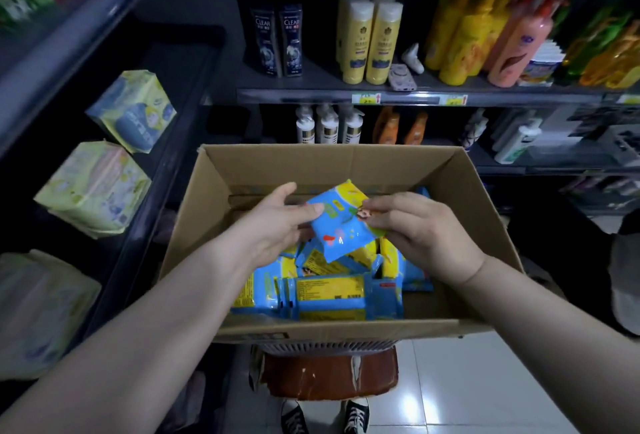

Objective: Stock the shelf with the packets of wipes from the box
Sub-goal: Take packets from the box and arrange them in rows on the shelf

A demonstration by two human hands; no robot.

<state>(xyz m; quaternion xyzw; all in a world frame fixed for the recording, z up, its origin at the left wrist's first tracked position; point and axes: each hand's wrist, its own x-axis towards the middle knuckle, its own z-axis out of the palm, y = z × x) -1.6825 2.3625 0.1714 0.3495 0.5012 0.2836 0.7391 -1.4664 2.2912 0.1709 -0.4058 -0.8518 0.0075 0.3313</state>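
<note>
The person is holding one packet point(341, 222) up over the box point(329, 160) w/ both hands. The right hand point(426, 229) is pinching its right edge. The left hand point(277, 222) is touching its left edge w/ mostly straight fingers, thumb off. More packets point(329, 290) are lying in the box. The packet is prob. light, soft & squishy w/ a slick wrap, so gripping both short ends is looking safest.
</note>
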